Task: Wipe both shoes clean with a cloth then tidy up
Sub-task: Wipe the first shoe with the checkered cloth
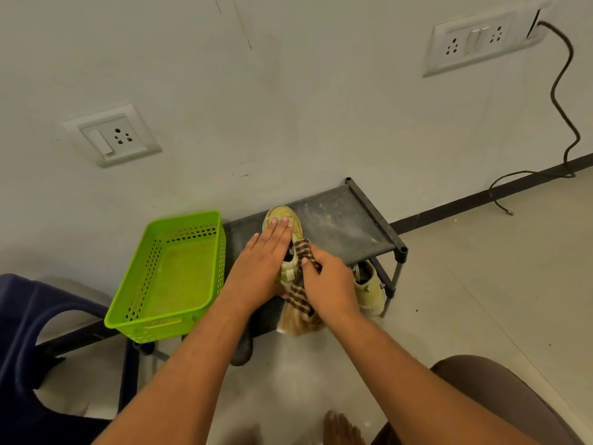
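While on rack (337,220), green basket (150,329) beside shoe (282,216) and cloth (303,248).

Low dark rack (340,220) stands on tiled floor (481,284), back against the wall. Top shelf is dusty, w/ pale smears on R half. At its L end sits a green basket (170,274). Just beside that, mid-shelf, is a yellow shoe (280,212), toe toward wall. A striped cloth (300,303) touches the shoe & hangs over the shelf's front edge. On the lower tier, R end, is a second shoe (369,287). The floor also carries a black cable (492,194) end & a bare foot (340,428).
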